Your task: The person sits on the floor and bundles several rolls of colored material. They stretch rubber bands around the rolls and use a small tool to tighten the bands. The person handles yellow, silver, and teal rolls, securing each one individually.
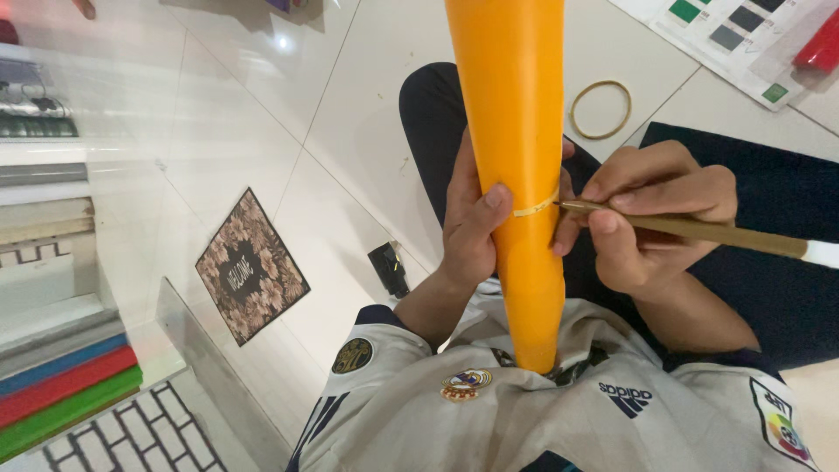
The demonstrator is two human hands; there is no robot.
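Head view, looking down at a seated person on a white tiled floor. An orange paper roll stands upright between the legs, its lower end against the white jersey. The left hand wraps the roll at mid-height, thumb pressed to its front beside a thin rubber band circling the roll. The right hand pinches a gold pen, its tip touching the roll just beside that band. A second, loose rubber band lies on the floor beyond the right hand. A floral card lies towards the left; colour sample sheets occupy the far right corner.
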